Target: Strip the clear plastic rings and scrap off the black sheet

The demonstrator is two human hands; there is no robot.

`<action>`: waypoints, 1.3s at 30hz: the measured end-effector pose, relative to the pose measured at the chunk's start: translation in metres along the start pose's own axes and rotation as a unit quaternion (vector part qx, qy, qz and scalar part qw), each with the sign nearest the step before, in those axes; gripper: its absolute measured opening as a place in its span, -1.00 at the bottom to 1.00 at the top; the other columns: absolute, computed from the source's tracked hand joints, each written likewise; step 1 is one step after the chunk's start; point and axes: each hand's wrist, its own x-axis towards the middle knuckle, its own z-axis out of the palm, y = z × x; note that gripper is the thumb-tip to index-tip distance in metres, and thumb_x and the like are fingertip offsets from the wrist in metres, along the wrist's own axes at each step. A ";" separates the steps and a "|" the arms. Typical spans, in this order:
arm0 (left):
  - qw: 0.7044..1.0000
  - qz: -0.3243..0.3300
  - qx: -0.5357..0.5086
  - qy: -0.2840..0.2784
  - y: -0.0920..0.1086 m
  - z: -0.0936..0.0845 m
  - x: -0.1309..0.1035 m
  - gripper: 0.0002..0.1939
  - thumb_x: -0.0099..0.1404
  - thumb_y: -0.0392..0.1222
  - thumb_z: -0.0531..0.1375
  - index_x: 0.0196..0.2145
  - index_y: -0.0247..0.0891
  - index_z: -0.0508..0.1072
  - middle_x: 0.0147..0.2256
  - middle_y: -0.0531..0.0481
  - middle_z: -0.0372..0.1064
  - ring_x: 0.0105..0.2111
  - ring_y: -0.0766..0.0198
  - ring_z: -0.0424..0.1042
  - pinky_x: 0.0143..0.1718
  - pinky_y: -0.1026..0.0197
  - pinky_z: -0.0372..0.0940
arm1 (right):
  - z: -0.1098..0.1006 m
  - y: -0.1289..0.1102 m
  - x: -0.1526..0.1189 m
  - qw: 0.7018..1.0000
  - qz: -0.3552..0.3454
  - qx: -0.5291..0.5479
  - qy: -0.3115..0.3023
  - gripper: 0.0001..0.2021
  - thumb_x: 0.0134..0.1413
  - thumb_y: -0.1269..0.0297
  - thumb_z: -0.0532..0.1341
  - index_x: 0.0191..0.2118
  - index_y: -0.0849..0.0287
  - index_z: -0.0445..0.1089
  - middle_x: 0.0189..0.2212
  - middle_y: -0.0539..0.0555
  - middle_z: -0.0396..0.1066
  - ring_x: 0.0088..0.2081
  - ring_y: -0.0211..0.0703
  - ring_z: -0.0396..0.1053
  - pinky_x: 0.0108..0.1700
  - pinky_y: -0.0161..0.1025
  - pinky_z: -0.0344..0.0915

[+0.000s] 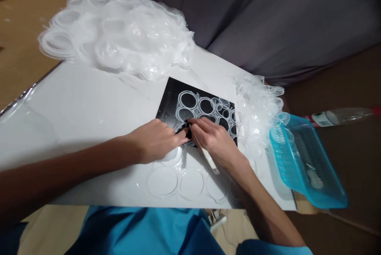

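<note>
"Gripping something, is that right hand [214, 138]?"

"Yes, its fingers are closed round a slim white stick-shaped tool [210, 159]. One end is up at the fingertips; the other pokes out below the hand, toward 5 o'clock."

"And the left hand [157, 141]?"

"It reaches in from 9 o'clock, fingertips close to the right's, over a dark patch. Whether they pinch anything, I can't tell."

"Where's the work, seen from that grip?"

"Directly under it: a clear plastic sheet patterned with rings [197, 105], lying on a black rectangular board [167, 106]. From the fingertips, the rings spread mostly between 12 and 3 o'clock, and the board's bare strip sits between 10 and 11."

"What's around it?"

"On the white tabletop [104, 100], thin clear loose rings [177, 183] run from 7 round to 5 o'clock. A large heap of whitish clear rings [119, 32] is at 11, a smaller whitish heap [257, 114] at 3, and a blue plastic basket [330, 179] near 4."
</note>
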 end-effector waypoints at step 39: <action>0.775 -0.072 -0.543 0.315 0.000 -0.003 -0.006 -0.73 0.59 -0.20 0.23 0.14 -0.14 0.27 -0.58 0.35 0.12 -0.63 0.43 0.09 -0.53 0.34 0.10 | -0.048 -0.069 0.017 0.942 0.119 0.243 0.200 -0.91 0.30 0.42 0.38 -0.24 0.09 0.60 -0.13 0.08 0.72 -0.21 -0.08 0.68 -0.13 -0.15 0.61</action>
